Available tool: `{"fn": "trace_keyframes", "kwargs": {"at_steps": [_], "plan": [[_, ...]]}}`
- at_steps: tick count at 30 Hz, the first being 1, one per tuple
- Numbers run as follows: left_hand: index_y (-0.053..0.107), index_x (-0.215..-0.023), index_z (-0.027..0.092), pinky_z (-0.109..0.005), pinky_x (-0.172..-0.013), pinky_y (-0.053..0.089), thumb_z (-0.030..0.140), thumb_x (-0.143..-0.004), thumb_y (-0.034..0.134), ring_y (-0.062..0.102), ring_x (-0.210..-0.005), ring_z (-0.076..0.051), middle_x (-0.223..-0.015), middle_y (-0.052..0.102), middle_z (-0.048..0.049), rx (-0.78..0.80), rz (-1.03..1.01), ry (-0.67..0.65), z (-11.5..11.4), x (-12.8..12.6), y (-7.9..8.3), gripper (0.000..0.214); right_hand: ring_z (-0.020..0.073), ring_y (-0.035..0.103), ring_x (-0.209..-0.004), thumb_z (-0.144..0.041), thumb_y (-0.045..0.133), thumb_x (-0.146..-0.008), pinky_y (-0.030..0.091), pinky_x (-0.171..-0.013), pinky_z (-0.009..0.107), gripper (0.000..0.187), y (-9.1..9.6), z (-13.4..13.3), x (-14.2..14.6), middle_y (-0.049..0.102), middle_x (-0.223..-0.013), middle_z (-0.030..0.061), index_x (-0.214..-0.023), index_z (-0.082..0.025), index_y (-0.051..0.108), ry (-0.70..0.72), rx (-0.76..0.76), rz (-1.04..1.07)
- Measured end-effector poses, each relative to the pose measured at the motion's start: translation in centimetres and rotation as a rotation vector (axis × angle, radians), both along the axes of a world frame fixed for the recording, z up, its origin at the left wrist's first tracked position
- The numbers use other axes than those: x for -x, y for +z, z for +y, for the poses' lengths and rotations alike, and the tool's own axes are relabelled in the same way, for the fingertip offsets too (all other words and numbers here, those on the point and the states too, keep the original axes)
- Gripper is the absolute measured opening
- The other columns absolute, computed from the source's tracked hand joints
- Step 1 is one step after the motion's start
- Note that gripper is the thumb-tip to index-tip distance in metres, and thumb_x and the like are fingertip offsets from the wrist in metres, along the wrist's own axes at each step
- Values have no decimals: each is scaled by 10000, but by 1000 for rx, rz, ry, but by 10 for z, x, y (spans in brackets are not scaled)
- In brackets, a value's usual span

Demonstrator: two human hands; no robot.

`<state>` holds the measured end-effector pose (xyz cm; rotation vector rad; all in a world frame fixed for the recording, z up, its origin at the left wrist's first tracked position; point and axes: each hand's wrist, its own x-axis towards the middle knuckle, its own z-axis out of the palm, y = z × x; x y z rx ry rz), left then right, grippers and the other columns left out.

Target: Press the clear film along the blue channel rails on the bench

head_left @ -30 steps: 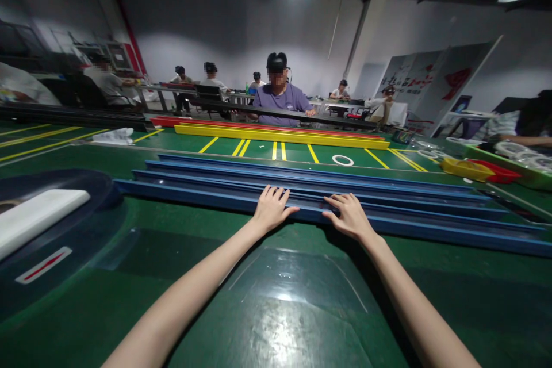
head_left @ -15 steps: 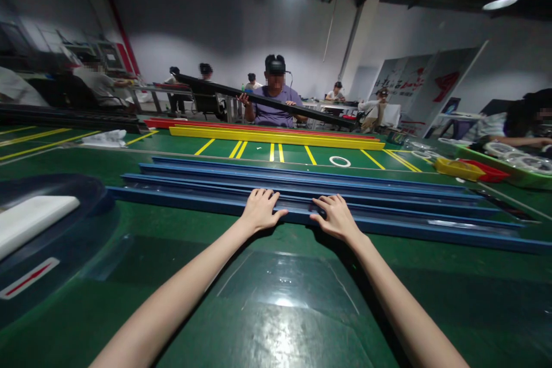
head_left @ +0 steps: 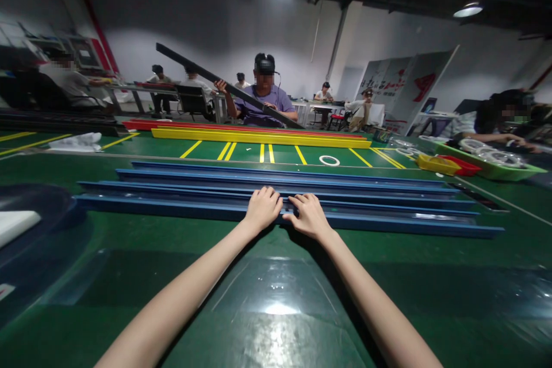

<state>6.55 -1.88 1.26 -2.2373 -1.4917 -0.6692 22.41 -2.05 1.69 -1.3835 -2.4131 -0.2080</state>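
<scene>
Several long blue rails [head_left: 172, 191] lie side by side across the green table [head_left: 129, 236]. My left hand [head_left: 261, 208] and my right hand [head_left: 307, 214] rest close together on the nearest blue rail [head_left: 388, 223], near its middle. The fingers of both hands curl over the rail's top edge and the thumbs sit at its near side, almost touching each other.
A long yellow rail [head_left: 259, 138] and a red rail [head_left: 181, 125] lie further back. A person across the table tilts a long black rail [head_left: 202, 72] upward. Yellow, red and green trays [head_left: 448, 165] stand at the right. A white ring [head_left: 329, 160] lies on the table.
My two hands have slid toward each other along the nearest blue rail. The person opposite has lifted the black rail's left end higher. My view has shifted to the right.
</scene>
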Motion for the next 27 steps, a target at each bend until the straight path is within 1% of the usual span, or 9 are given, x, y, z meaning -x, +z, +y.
{"fn": "trace_keyframes", "kwargs": {"at_steps": [3,6,10,14,19,27], "plan": [[596,-835,166,-326,-697,358,258,-838,350,488,-850,-210,-888,583,-79,-40,2,22,3,11,-5,263,227,451,-960,-490,499,-728,303,-870,356,520,-1,0,11,582,-1024,101,-1122,-152,530,11,11,33],[590,-878,159,-339,-723,356,249,-821,361,478,-866,-224,-909,573,-90,-96,-5,33,5,25,-6,252,230,452,-947,-493,481,-740,327,-839,348,507,-4,2,23,574,-1014,114,-1098,-139,542,12,17,57],[584,-915,148,-357,-744,356,229,-804,363,478,-851,-230,-886,569,-100,-132,1,44,7,39,-7,260,241,434,-972,-507,462,-749,331,-839,359,528,-11,5,36,558,-1023,129,-1110,-129,534,17,4,91],[584,-898,156,-361,-764,352,214,-784,371,481,-857,-231,-885,568,-98,-151,5,76,9,54,-8,249,248,421,-980,-519,437,-761,332,-846,373,527,-15,6,51,548,-1028,132,-1111,-136,528,37,-8,119],[577,-865,168,-360,-765,353,207,-758,384,489,-845,-230,-869,568,-91,-154,2,138,11,74,-8,224,259,419,-970,-518,434,-763,334,-836,378,515,-13,6,73,543,-1006,142,-1090,-134,535,35,-12,110],[568,-804,163,-343,-719,363,195,-721,397,490,-826,-232,-826,569,-84,-132,9,208,12,102,-8,193,272,424,-970,-514,422,-773,335,-841,384,499,-9,3,105,536,-1003,162,-1051,-114,531,17,-17,101]]}}
